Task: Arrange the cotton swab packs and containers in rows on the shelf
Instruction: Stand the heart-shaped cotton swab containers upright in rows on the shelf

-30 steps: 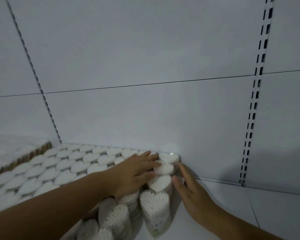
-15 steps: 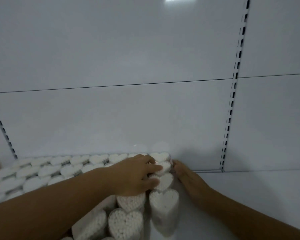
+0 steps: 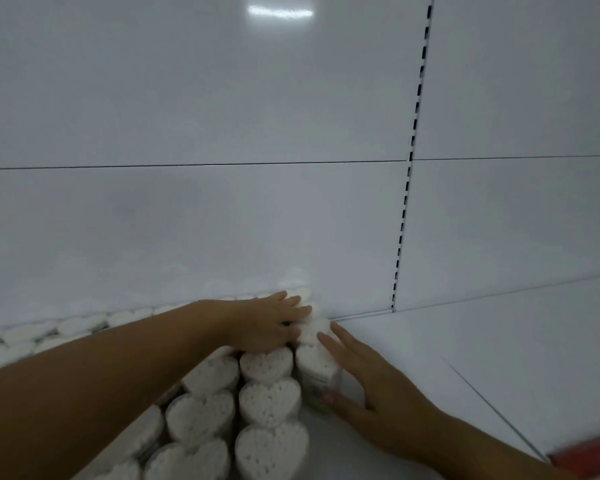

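White shelving all round on this one: glossy white back panel [image 3: 222, 116] with one seam running across it, one slotted upright [image 3: 409, 168] on the right, and one strip of light reflected [image 3: 280, 11] near the top. Down below is the white shelf [image 3: 465, 358], bare on its right half.

Left half of the shelf is packed with heart-shaped swab containers [image 3: 269, 398], clear sides, white cotton tips facing up. They stand in rows running back to the panel. I can count three clean hearts in the second column from the right and three more in the column left of that. Past those it gets blurry and arms cover some, so no honest total from me, but it's a lot.

Two bare hands are in there. Left hand [image 3: 267, 323] lies flat across the tops of the containers near the back right corner of the block, fingers [image 3: 297, 301] stretched out, so the grip is wide and holds nothing. Right hand [image 3: 371, 386] is laid against the outer side of the end container [image 3: 312, 365] in the rightmost column, fingers straight along its wall and the thumb low at its front. That's a flat press too, not a closed grip.

One red thing [image 3: 589, 459] pokes in at the bottom right corner, too blurred to tell what it is.
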